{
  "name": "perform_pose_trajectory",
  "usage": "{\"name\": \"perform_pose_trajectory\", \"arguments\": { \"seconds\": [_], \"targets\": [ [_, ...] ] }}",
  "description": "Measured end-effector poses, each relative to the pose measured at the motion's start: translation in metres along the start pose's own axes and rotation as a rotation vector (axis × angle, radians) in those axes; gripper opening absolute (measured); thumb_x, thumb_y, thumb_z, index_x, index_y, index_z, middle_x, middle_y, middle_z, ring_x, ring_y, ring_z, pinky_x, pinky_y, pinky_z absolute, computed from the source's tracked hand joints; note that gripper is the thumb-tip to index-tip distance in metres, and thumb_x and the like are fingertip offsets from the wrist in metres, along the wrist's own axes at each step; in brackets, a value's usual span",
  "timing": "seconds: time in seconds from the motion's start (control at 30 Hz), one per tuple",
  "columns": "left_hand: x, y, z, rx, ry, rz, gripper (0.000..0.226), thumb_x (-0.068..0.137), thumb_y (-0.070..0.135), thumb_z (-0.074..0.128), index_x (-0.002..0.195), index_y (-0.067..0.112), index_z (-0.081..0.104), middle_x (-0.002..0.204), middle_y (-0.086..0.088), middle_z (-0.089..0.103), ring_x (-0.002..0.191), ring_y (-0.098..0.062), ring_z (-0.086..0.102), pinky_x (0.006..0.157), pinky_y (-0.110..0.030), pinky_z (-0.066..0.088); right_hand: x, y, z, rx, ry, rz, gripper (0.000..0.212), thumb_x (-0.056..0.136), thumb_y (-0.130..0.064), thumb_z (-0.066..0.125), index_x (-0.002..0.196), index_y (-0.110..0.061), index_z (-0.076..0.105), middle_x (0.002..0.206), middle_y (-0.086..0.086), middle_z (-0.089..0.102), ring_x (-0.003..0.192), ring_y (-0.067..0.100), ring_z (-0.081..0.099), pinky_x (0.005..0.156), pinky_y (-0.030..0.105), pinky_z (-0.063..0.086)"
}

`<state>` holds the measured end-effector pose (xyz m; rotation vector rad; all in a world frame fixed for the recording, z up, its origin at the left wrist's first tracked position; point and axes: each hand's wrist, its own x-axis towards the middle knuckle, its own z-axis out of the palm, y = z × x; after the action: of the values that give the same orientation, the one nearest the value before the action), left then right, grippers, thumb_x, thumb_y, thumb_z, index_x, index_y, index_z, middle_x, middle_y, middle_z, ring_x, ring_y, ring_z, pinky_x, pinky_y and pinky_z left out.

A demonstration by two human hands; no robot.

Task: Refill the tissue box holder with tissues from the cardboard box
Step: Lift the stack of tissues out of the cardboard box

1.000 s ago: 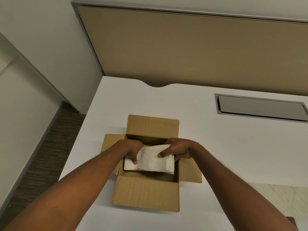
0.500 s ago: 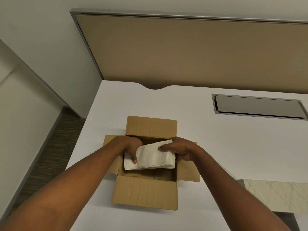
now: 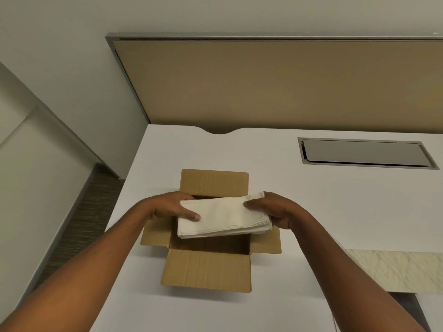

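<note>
A brown cardboard box (image 3: 206, 271) stands open on the white table, all flaps folded out. Above its opening I hold a flat stack of white tissues (image 3: 224, 215). My left hand (image 3: 171, 206) grips the stack's left end, thumb on top. My right hand (image 3: 271, 207) grips the right end. The stack is level with the box's rim, tilted slightly up to the right. At the lower right lies a cream, marble-patterned object (image 3: 395, 269), maybe the tissue box holder, cut off by the frame edge.
The white table (image 3: 311, 212) ends at its left edge, beyond which is a dark floor (image 3: 79, 226). A grey metal cable hatch (image 3: 364, 153) is set into the table at the back right. A tan partition panel (image 3: 275, 85) rises behind the table.
Both hands have lifted the tissue stack up out of the cardboard box; it was partly inside and now sits above the opening, spread wider between my hands.
</note>
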<state>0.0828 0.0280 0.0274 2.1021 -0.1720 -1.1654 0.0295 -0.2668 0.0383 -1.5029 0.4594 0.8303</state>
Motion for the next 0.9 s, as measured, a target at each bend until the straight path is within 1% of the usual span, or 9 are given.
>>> {"name": "perform_pose_trajectory", "arguments": {
  "seconds": [0.07,0.2,0.27,0.4,0.5,0.67,0.77,0.83,0.9],
  "targets": [
    [-0.012,0.002,0.005,-0.173,0.068,0.017,0.049,0.065,0.042,0.082,0.109,0.029,0.065,0.11,0.003,0.07,0.104,-0.015,0.065,0.085,-0.027,0.054,-0.006,0.003,-0.001,0.085,-0.004,-0.026,0.026,0.087,-0.011,0.067,0.111,-0.004,0.061,0.107,0.017,0.07,0.099,0.032,0.068,0.09,0.045,0.054],
    [-0.031,0.006,0.024,-0.476,0.098,0.031,0.066,0.049,0.037,0.091,0.11,0.022,0.069,0.106,0.0,0.075,0.098,-0.019,0.07,0.075,-0.026,0.058,-0.021,0.007,-0.001,0.113,-0.011,-0.109,0.01,0.087,-0.01,0.066,0.097,-0.01,0.065,0.086,0.005,0.076,0.078,0.019,0.073,0.064,0.028,0.058],
    [-0.039,0.007,0.035,-0.573,0.084,0.041,0.074,0.044,0.034,0.094,0.112,0.019,0.068,0.109,-0.002,0.074,0.099,-0.02,0.071,0.074,-0.026,0.058,-0.032,0.007,-0.001,0.105,-0.002,-0.144,0.007,0.087,-0.01,0.066,0.093,-0.012,0.066,0.079,0.001,0.077,0.072,0.015,0.074,0.057,0.025,0.057],
    [-0.052,0.014,0.054,-0.728,0.043,0.045,0.073,0.045,0.025,0.095,0.112,0.014,0.069,0.116,-0.01,0.071,0.106,-0.027,0.068,0.082,-0.033,0.058,-0.055,0.006,-0.001,0.056,0.021,-0.183,0.008,0.086,-0.015,0.069,0.093,-0.015,0.066,0.086,0.004,0.074,0.072,0.016,0.072,0.059,0.028,0.057],
    [-0.062,0.025,0.066,-0.738,0.057,0.039,0.082,0.042,0.024,0.096,0.117,0.011,0.066,0.117,-0.011,0.07,0.108,-0.028,0.066,0.087,-0.035,0.054,-0.072,0.009,-0.004,0.023,0.063,-0.2,0.01,0.085,-0.018,0.07,0.092,-0.018,0.063,0.089,0.004,0.071,0.076,0.018,0.07,0.056,0.028,0.056],
    [-0.073,0.048,0.089,-0.788,0.145,0.028,0.05,0.07,0.008,0.078,0.118,0.01,0.064,0.118,-0.012,0.07,0.104,-0.025,0.068,0.081,-0.032,0.056,-0.096,0.025,-0.016,0.031,0.08,-0.228,0.01,0.086,-0.02,0.068,0.095,-0.017,0.064,0.091,0.007,0.07,0.078,0.023,0.068,0.06,0.032,0.055],
    [-0.078,0.063,0.106,-0.825,0.19,0.001,0.051,0.074,0.007,0.076,0.122,0.004,0.061,0.119,-0.015,0.069,0.109,-0.028,0.065,0.085,-0.033,0.053,-0.11,0.038,-0.026,0.031,0.094,-0.234,0.007,0.088,-0.02,0.066,0.094,-0.016,0.064,0.091,0.009,0.069,0.081,0.027,0.066,0.072,0.042,0.052],
    [-0.082,0.072,0.119,-0.844,0.207,-0.035,0.056,0.07,0.011,0.078,0.122,0.001,0.061,0.119,-0.016,0.068,0.111,-0.029,0.063,0.086,-0.034,0.052,-0.119,0.047,-0.035,0.05,0.098,-0.232,0.012,0.088,-0.019,0.066,0.098,-0.014,0.063,0.093,0.01,0.07,0.081,0.028,0.067,0.069,0.04,0.054],
    [-0.085,0.08,0.135,-0.849,0.22,-0.059,0.061,0.063,0.016,0.08,0.12,0.001,0.062,0.118,-0.015,0.069,0.109,-0.027,0.064,0.082,-0.034,0.053,-0.128,0.058,-0.046,0.073,0.087,-0.232,0.016,0.088,-0.017,0.066,0.102,-0.012,0.064,0.092,0.009,0.071,0.076,0.024,0.07,0.059,0.035,0.057]
  ]
}}
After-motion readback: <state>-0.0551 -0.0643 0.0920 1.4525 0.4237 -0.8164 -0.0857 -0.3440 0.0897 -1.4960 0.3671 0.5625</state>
